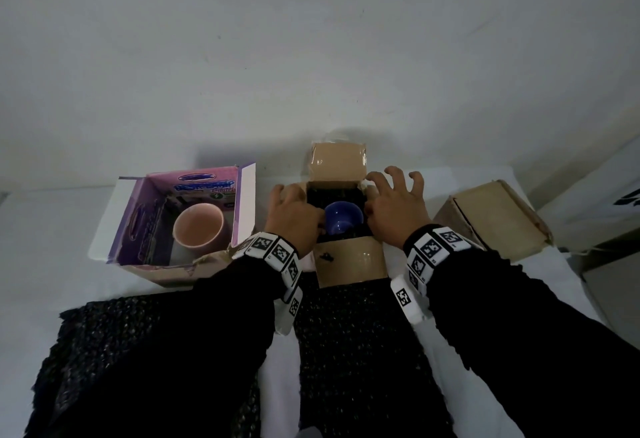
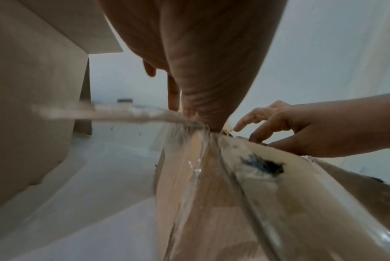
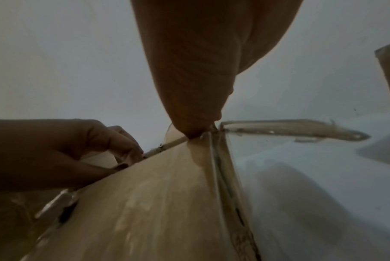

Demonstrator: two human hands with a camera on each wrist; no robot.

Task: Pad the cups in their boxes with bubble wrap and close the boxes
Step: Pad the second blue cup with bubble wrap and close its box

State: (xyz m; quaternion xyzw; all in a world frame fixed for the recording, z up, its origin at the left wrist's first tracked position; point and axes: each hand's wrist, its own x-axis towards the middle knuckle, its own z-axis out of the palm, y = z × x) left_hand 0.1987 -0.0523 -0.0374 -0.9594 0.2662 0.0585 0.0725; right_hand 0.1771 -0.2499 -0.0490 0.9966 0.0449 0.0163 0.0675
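While both hands tucked black wrap [image 1: 337, 195] around the blue cup [image 1: 343, 221] in the middle box [image 1: 349, 262], the left hand [image 1: 294, 217] had its fingers curled into it and the right hand [image 1: 394, 209] was spread, grasping nothing; next the flaps needed folding shut.

The light is dim, flat and grey in all 3 views. Black sleeves [image 1: 194, 351] lose all detail in the head view, whose edges curve. Both wrist views are soft, smeared near the lens, with small glints on shiny tape [image 2: 197, 170].
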